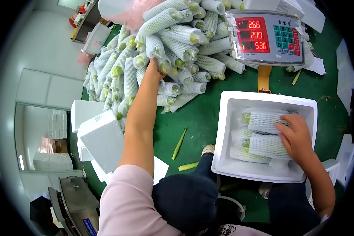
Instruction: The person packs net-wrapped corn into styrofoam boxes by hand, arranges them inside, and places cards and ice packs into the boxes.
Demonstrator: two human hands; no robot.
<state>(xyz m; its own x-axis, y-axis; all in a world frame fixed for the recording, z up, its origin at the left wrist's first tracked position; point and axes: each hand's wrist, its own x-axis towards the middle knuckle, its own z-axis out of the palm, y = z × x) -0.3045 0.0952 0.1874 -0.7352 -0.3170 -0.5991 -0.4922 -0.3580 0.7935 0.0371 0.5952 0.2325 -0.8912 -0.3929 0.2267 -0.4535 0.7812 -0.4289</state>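
Observation:
My left hand reaches into a large pile of pale green vegetables in white foam net sleeves. Its fingers close around the end of one sleeved vegetable, partly hidden by the hand. On the right, a white foam box holds several more sleeved vegetables lying sideways. My right hand is inside this box, fingers bent and apart, resting on the right ends of the sleeved vegetables. The box sits on a scale, whose display reads 2.68, 2.00 and 5.36.
A yellow post carries the display behind the box. White foam boxes are stacked left of my left arm. Green leaf strips lie on the green floor. A metal cabinet stands at lower left.

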